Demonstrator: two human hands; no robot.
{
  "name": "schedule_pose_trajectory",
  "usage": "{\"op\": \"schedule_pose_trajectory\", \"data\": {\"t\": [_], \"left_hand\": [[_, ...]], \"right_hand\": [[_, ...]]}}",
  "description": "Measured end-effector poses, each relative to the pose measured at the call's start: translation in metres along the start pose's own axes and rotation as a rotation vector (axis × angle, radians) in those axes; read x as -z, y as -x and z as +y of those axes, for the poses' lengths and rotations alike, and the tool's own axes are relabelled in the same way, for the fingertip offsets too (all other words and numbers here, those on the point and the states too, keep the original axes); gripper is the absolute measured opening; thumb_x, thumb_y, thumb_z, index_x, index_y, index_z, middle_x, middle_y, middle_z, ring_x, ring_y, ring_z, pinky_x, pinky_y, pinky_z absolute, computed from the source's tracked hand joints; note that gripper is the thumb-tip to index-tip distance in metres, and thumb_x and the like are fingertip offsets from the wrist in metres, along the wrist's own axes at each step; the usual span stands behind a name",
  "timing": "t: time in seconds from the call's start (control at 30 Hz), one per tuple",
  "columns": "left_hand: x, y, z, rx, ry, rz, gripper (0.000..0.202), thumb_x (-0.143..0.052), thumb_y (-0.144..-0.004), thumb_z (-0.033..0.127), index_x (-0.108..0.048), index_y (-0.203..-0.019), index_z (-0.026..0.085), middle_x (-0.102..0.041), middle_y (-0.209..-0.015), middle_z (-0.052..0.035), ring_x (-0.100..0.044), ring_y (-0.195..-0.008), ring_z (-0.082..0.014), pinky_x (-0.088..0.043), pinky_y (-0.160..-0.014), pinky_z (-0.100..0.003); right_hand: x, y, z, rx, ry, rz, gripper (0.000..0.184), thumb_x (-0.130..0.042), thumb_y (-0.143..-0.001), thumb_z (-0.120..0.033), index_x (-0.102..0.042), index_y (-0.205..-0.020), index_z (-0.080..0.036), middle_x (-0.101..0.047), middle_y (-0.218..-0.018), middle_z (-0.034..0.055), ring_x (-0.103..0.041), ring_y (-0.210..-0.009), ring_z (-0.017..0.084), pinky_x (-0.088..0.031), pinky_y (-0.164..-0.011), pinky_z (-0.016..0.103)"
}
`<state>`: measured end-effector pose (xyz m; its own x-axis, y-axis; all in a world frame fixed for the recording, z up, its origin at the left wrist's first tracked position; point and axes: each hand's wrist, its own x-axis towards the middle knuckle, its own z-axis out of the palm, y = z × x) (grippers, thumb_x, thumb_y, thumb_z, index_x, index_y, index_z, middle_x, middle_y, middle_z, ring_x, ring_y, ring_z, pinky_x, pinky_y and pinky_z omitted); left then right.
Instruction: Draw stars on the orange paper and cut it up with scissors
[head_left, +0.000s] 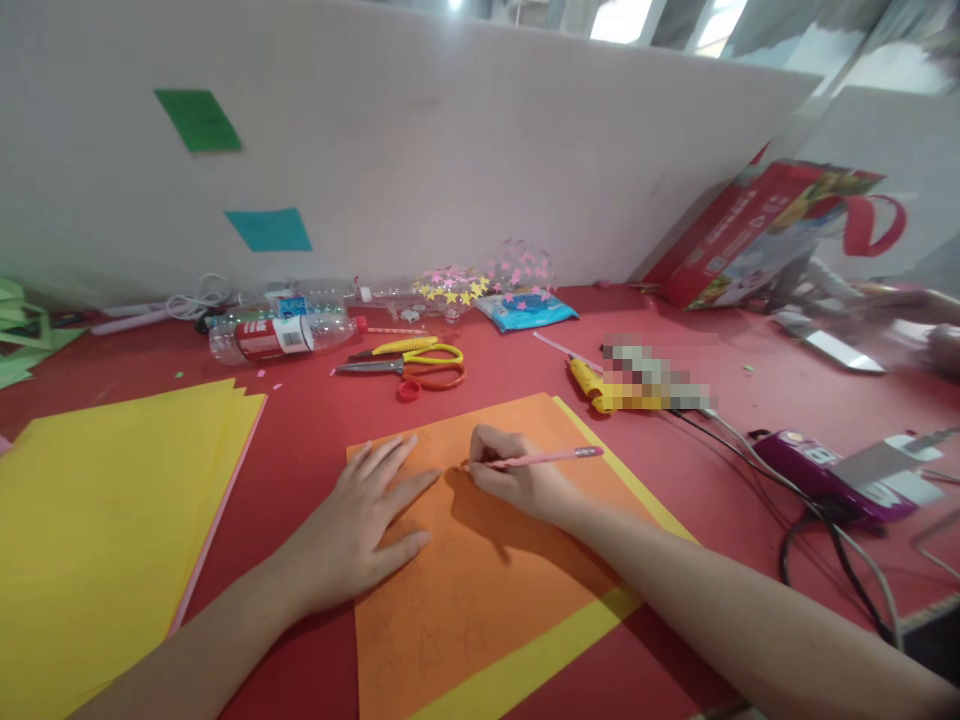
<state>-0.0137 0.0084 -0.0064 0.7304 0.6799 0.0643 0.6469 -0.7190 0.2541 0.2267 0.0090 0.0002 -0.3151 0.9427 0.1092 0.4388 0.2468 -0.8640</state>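
A pink pencil with an eraser end is pinched in my right hand, its tip at the upper part of an orange sheet of paper. My left hand lies flat with fingers spread on the sheet's left side, partly over its edge. Faint pencil drawings, some star-shaped, show on the lower part of the orange sheet. Beneath it, a yellow sheet sticks out along the right and bottom edges.
Left is a stack of yellow paper. Beyond the sheet lie scissors, a plastic bottle, a red cap and a blue packet. On the right are a yellow glue gun, cables, a purple box and another person's hand.
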Motion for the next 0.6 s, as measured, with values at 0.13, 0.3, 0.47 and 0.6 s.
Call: {"op": "schedule_pose_trajectory", "data": {"t": [0.13,0.3,0.47,0.6], "left_hand": [[0.0004,0.0004,0.0,0.008,0.001,-0.021,0.053,-0.043,-0.095,0.05,-0.043,-0.144,0.028,-0.022,-0.157,-0.0142,-0.018,-0.142,-0.0395,-0.019,-0.108,-0.065],[0.0001,0.0002,-0.0001,0.017,0.005,-0.025,0.054,-0.044,-0.095,0.051,-0.044,-0.143,0.028,-0.022,-0.157,-0.0138,-0.018,-0.142,-0.0389,-0.018,-0.109,-0.065],[0.0001,-0.0003,0.0007,0.018,0.018,-0.018,0.054,-0.045,-0.094,0.05,-0.044,-0.143,0.028,-0.022,-0.158,-0.0124,-0.018,-0.142,-0.0388,-0.018,-0.109,-0.065],[0.0013,0.0,0.0015,0.016,0.023,-0.022,0.054,-0.046,-0.094,0.05,-0.045,-0.143,0.027,-0.023,-0.157,-0.0128,-0.019,-0.142,-0.0386,-0.018,-0.109,-0.064]], "right_hand": [[0.0007,-0.0005,-0.0011,-0.007,0.003,0.034,0.01,-0.047,-0.068,-0.017,-0.039,-0.063,-0.021,-0.041,-0.055,-0.0057,-0.033,-0.051,0.009,-0.025,-0.047,0.022],[0.0009,-0.0008,-0.0041,-0.003,0.024,0.089,0.012,-0.046,-0.067,-0.017,-0.036,-0.061,-0.021,-0.038,-0.052,-0.0063,-0.03,-0.049,0.009,-0.022,-0.047,0.022],[0.0021,-0.0008,-0.0051,-0.023,0.044,0.111,0.013,-0.046,-0.065,-0.017,-0.035,-0.06,-0.022,-0.038,-0.051,-0.006,-0.03,-0.048,0.009,-0.022,-0.046,0.022],[0.0033,-0.0004,-0.0051,-0.031,0.046,0.119,0.014,-0.047,-0.066,-0.019,-0.035,-0.06,-0.022,-0.039,-0.051,-0.0057,-0.032,-0.048,0.009,-0.023,-0.046,0.022]]}}
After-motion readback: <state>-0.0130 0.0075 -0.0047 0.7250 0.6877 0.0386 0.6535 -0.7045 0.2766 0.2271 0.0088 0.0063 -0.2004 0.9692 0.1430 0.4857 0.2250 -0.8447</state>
